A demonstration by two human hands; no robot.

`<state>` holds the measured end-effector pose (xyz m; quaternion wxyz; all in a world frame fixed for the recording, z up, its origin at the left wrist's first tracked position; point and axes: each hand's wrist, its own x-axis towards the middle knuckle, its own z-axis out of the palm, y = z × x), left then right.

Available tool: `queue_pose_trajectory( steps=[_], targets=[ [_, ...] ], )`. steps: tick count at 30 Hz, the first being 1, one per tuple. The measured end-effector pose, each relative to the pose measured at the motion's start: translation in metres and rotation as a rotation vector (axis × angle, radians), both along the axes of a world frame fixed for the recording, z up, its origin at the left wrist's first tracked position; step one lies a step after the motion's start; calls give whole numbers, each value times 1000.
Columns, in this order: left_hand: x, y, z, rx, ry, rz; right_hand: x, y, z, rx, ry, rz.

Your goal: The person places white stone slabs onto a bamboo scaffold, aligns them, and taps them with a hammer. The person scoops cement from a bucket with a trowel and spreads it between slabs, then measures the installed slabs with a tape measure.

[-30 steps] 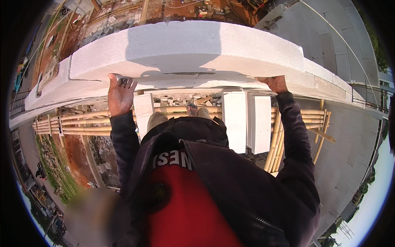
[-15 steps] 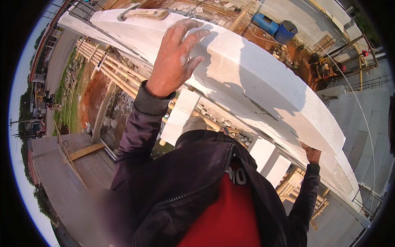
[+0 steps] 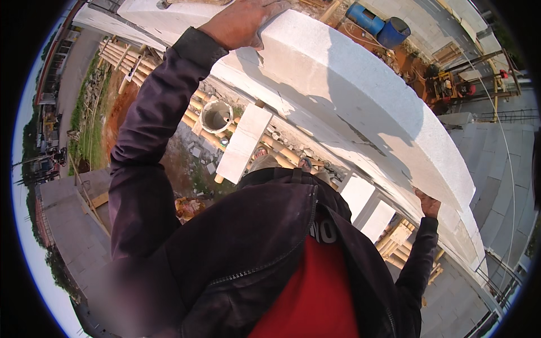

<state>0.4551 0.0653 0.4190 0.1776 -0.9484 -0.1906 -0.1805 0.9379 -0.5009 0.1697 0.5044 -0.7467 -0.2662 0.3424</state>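
Two Hands Meeting a Long White Block

Head view: A worker's left hand (image 3: pixel 239 22) is touching a long white block (image 3: pixel 366 96) at top centre-left, its fingers extending unclenched over the upper edge; whether they are gripping cannot be told. The right hand (image 3: pixel 429 204) is reaching up to the lower edge at lower right, its fingertips hidden, their hold unclear. The block is lying along a white wall (image 3: pixel 472 236), its long axis slanting from top centre to right, running down-right from the left fingers and up-left from the right; neither hand is standing nearer.
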Motion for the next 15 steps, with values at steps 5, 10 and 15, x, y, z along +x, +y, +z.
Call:
queue_pose_trajectory(
  steps=[5, 10, 15],
  targets=[
    [-4, -6, 21, -147, 3, -46, -16, 20, 22, -25, -77, 22],
    [5, 3, 15, -146, 32, -313, 3, 4, 1, 81, 252, -44],
    [7, 7, 13, -215, 47, -239, 7, -3, -1, -165, -170, 36]
  ],
)
